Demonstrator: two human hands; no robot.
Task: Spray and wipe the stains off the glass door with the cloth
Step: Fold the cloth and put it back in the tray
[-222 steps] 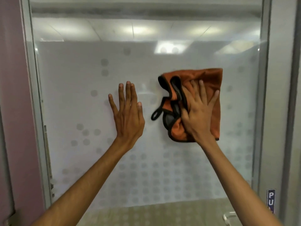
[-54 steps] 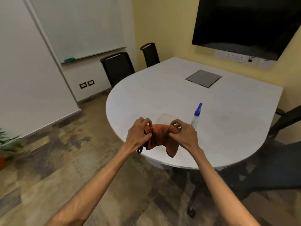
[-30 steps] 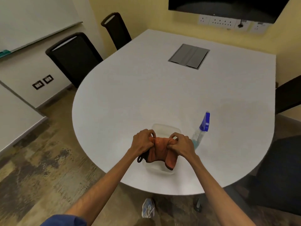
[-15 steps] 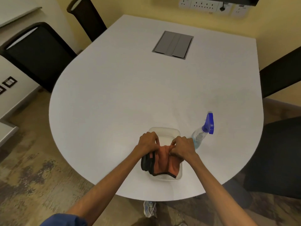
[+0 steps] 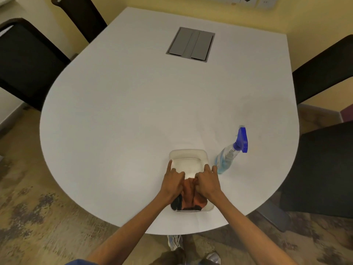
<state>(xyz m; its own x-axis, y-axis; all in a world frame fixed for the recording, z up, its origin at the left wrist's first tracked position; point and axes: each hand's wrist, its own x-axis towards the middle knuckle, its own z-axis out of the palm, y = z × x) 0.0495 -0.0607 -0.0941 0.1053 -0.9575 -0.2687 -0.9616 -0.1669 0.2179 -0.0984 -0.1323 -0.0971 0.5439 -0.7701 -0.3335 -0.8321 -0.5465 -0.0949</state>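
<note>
head | left hand (image 5: 172, 185) curled, gripping cloth (image 5: 189, 197) | right hand (image 5: 207, 183) curled, gripping cloth

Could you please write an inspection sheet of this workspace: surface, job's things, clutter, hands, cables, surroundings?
Surface: white rounded table, with a grey flap panel set in it.
Job's things: orange cloth in the clear tub; spray bottle stands right of the tub.
Clutter: nothing seen.
Hands: left hand and right hand both grip the orange cloth over the tub.
Cables: nothing seen.
Surroundings: black chairs, wall sockets, mottled floor.
</note>
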